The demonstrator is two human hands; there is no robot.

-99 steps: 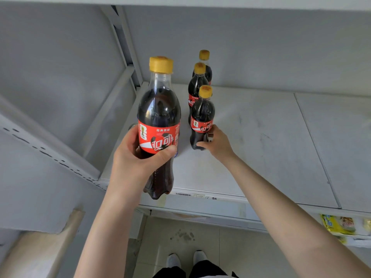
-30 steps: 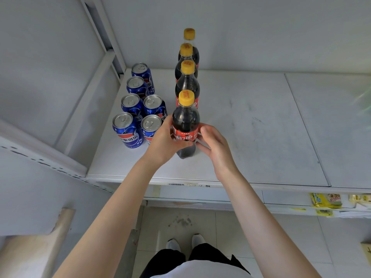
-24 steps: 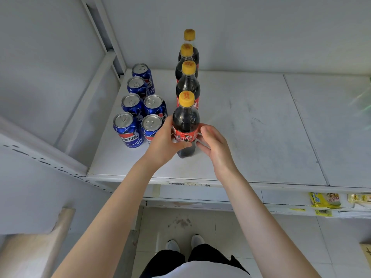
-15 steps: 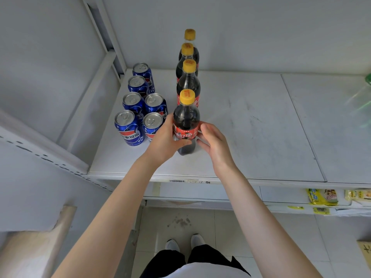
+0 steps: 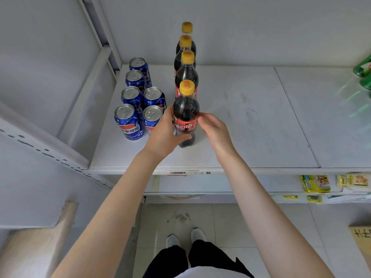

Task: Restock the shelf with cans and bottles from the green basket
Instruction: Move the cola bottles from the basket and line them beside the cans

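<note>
Yellow snack packs (image 5: 316,183) lie at the right end of the lower shelf (image 5: 220,198), near its front edge. A brown cardboard box (image 5: 361,237) with writing sits on the tile floor (image 5: 230,221) at my right. A pale wooden board (image 5: 40,241) is at my left. My white shoes (image 5: 198,235) stand near a dark stain (image 5: 179,216).

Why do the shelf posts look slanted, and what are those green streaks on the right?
Head view: the wide-angle lens splays the upright post outward; the green streaks look like light tinted by the green bottles at the right border; shadows are faint, and the front cola bottle is sharp.
</note>
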